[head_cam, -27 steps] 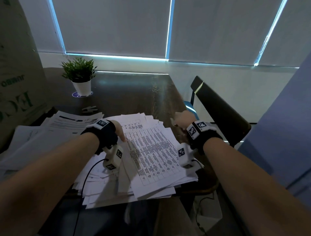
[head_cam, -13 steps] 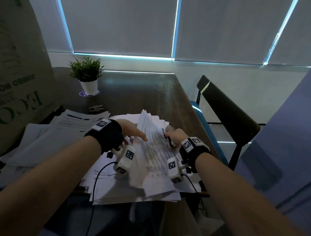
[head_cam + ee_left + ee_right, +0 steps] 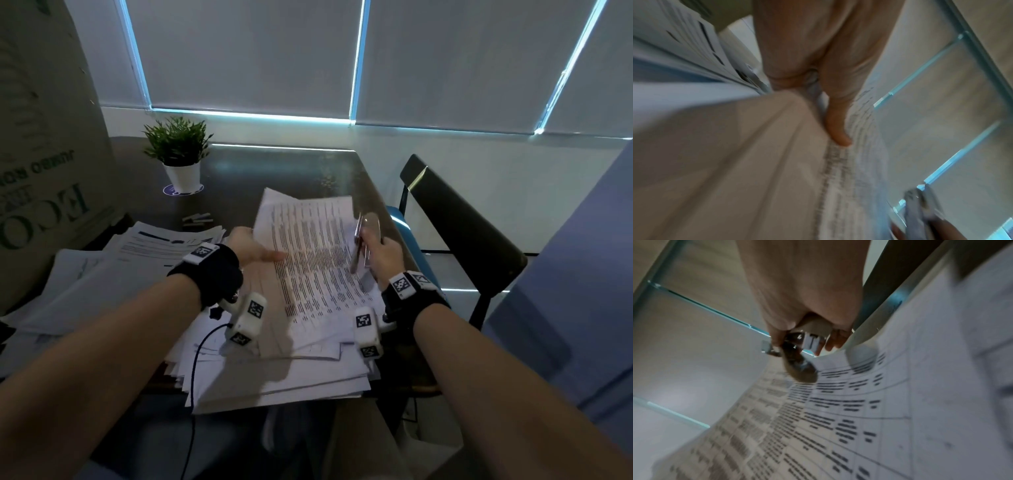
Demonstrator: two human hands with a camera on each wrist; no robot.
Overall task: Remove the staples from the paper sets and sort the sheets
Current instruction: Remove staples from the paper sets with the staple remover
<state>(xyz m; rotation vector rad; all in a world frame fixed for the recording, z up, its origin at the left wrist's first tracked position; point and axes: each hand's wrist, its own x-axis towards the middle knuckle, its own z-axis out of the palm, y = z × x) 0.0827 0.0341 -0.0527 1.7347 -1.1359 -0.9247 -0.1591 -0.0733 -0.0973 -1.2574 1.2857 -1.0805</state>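
Dark table [image 3: 274, 171] below a shuttered window, seen from the head camera. At far left, a large cardboard box [image 3: 41, 154] printed with green lettering. At right, a black chair [image 3: 459, 219] beside the table edge. On the near part of the table, a loose pile [image 3: 291, 373] of white sheets; a second stack [image 3: 137, 253] lies to its left. Raised above the pile, tilted up toward the window, a set [image 3: 308, 253] of sheets printed with rows of dark text. The left hand [image 3: 250, 250] pinches the set's left edge, thumb [image 3: 836, 128] laid flat on the printed face, the other fingers hidden behind the paper. The right hand [image 3: 380, 253] is closed round a metal staple remover [image 3: 364, 240], held at the set's right edge; whether this hand also holds the paper cannot be told. At the table's far left, a potted plant [image 3: 178, 150] in a white pot. Between plant and stack, small pale strips [image 3: 197, 219], too small to identify.
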